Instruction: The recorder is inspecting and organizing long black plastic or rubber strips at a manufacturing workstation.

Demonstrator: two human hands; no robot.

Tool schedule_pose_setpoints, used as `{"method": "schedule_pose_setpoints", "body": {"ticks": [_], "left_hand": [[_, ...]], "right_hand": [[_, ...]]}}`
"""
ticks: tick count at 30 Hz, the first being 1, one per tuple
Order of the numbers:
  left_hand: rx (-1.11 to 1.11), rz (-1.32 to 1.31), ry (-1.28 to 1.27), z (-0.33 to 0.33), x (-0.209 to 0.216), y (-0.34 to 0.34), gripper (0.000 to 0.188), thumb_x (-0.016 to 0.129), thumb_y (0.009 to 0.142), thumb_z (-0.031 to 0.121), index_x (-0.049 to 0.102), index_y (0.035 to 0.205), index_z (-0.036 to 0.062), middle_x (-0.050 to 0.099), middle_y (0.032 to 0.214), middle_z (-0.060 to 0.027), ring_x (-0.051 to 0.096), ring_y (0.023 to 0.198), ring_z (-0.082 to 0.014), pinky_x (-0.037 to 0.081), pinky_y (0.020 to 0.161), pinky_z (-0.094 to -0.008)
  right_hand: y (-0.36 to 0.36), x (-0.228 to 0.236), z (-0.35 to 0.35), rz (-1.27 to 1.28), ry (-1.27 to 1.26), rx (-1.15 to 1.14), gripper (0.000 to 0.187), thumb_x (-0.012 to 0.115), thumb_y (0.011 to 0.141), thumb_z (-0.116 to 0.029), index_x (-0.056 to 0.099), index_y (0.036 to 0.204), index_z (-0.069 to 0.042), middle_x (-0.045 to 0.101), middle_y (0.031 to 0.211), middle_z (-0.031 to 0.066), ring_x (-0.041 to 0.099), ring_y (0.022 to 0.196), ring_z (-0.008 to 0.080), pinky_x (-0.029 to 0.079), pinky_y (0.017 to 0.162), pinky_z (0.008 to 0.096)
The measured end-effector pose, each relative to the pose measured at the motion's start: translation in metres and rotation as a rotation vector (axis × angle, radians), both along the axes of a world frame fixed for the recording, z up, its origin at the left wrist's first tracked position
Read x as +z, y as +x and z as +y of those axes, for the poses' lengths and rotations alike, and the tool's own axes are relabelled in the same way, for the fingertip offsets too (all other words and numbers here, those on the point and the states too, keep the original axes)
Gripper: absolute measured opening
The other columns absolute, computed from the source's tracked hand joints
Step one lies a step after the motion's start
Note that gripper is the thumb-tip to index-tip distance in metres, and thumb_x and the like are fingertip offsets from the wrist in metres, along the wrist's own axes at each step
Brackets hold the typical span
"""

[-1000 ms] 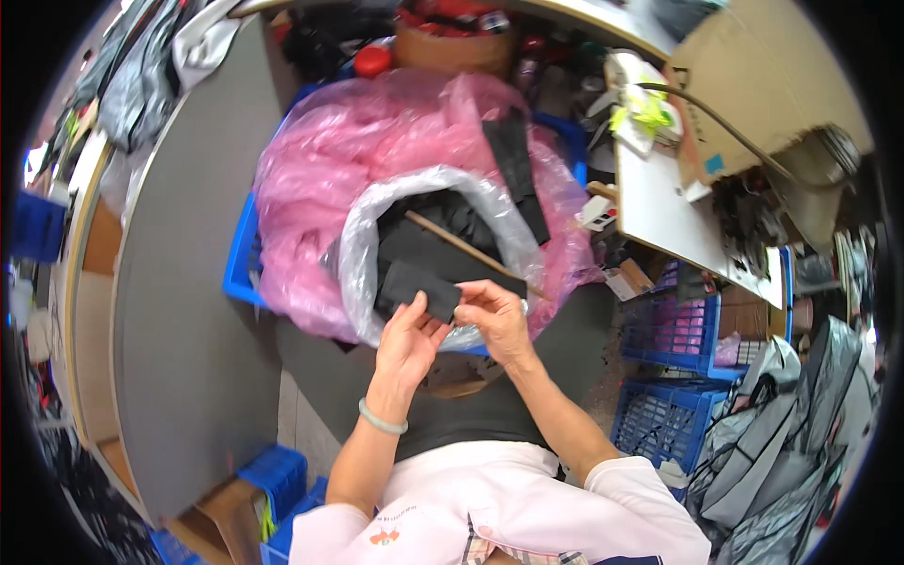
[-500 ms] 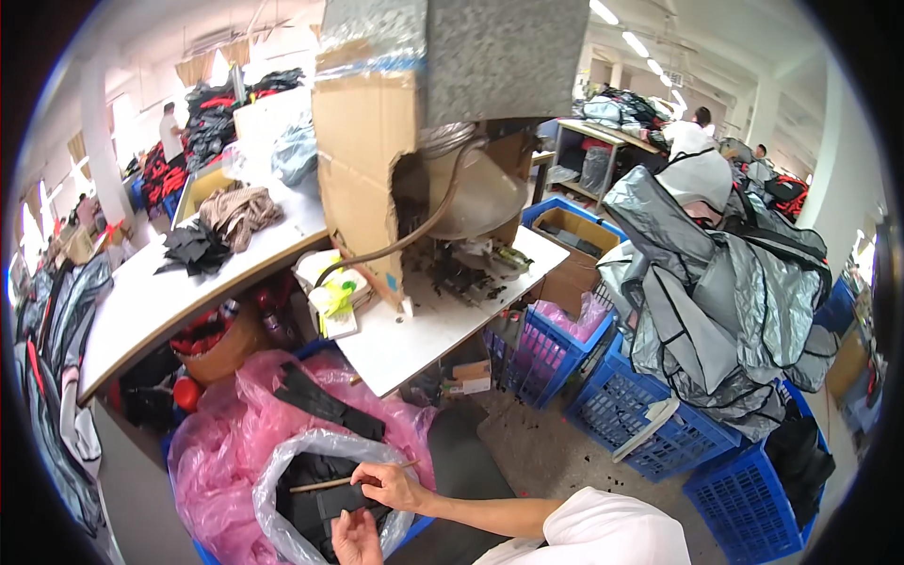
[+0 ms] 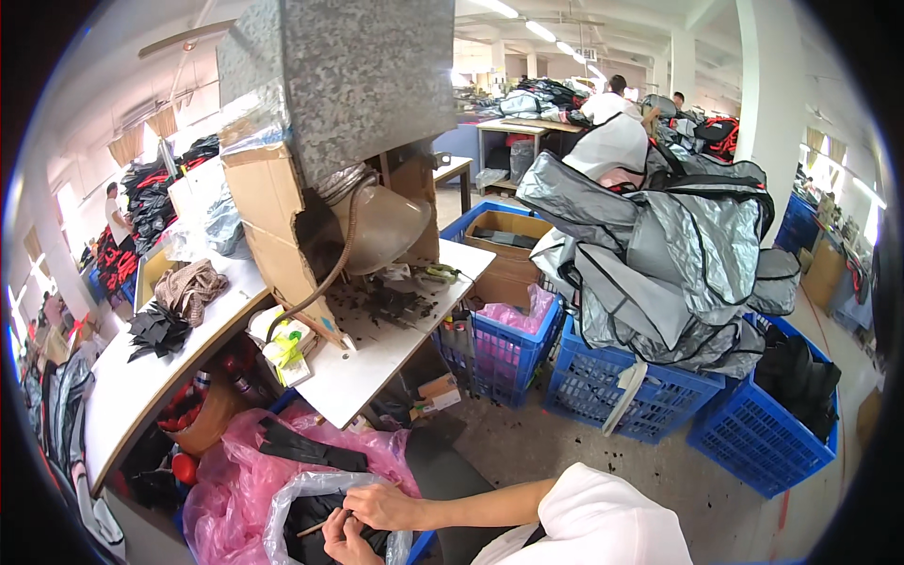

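My right hand [image 3: 381, 507] is closed, its fingertips pinched over a plastic-lined opening. A thin tan stick [image 3: 310, 530] runs up towards those fingertips and appears gripped there; my hands cover its far end. Beside it, almost touching, is my left hand [image 3: 348, 540] with curled fingers; whatever it may pinch is hidden. Both hands are above flat black pieces [image 3: 311, 511] that look like fabric, inside a clear plastic bag [image 3: 279, 518]. Pink plastic film [image 3: 221, 485] surrounds the bag, with a black strip [image 3: 311, 446] lying across it.
Ahead stands a white table [image 3: 344, 391] carrying a cardboard-and-metal housing [image 3: 259, 202] with a lamp-like dome and black scraps. To the right, blue crates [image 3: 621, 400] hold piled silver-grey covers [image 3: 650, 254] and black material. A dark seat-like surface [image 3: 443, 471] adjoins my right forearm. People stand in the background.
The view has turned right, so the surroundings shift left. My hands have come together over the bag, and less of the stick shows.
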State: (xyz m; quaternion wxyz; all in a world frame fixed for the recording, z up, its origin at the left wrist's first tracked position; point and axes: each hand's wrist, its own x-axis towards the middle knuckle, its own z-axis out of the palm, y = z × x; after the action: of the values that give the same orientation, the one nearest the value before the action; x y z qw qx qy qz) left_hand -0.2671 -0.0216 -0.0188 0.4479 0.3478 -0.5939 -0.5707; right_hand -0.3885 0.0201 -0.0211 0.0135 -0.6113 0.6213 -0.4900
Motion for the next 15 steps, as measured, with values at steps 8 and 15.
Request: {"method": "schedule_pose_setpoints", "body": {"ticks": [8,15], "left_hand": [[0.046,-0.565,-0.662,0.005,-0.015,0.007,0.017,0.055,0.079,0.002,0.059,0.094,-0.0047,0.061,0.083,-0.0185,0.061,0.074,-0.0287,0.047,0.066,-0.0379],[0.124,-0.53,-0.722,0.021,-0.046,0.035,0.013,0.057,0.083,0.005,0.064,0.092,-0.003,0.065,0.078,-0.0132,0.061,0.061,-0.0242,0.05,0.058,-0.033]], "right_hand": [[0.004,-0.022,0.008,-0.458,0.145,0.099,0.017,0.063,0.07,-0.011,0.057,0.076,0.003,0.058,0.07,0.0158,0.058,0.064,0.0282,0.043,0.058,0.0414],[0.046,-0.078,0.02,-1.905,0.482,0.397,0.008,0.064,0.081,-0.016,0.063,0.084,-0.01,0.055,0.069,-0.0048,0.044,0.055,0.004,0.032,0.048,0.0193]]}}
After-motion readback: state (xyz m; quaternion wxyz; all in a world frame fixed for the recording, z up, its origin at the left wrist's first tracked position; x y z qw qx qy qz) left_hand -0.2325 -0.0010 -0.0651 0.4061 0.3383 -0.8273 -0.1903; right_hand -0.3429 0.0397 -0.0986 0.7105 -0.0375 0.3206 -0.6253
